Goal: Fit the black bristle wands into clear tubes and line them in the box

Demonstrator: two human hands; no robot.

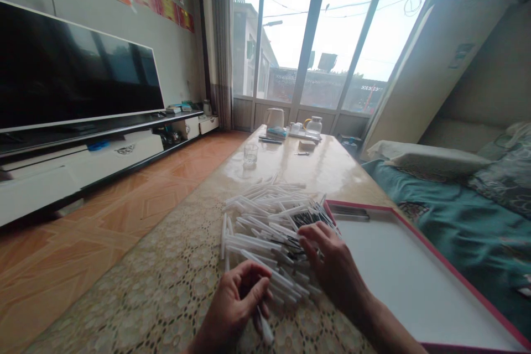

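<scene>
My left hand (240, 301) is closed around a white pen tube (264, 327), whose lower end sticks out below the fingers. Bent over a bunch of thin dark pen refills (306, 218), my right hand (326, 254) has its fingertips drawn together; what lies between them, if anything, is hidden. Many white tubes (255, 243) lie in a loose heap on the table in front of both hands. Right of the heap is a shallow white box with a red rim (431, 238), and several dark slim pieces (350, 213) rest along its far edge.
A patterned table cover (166, 265) spreads under the heap. Farther back stand a clear glass (250, 155), a glass teapot (314, 126) and a pale kettle (274, 118). A teal-covered sofa (448, 215) runs along the right, a television (78, 72) on the left.
</scene>
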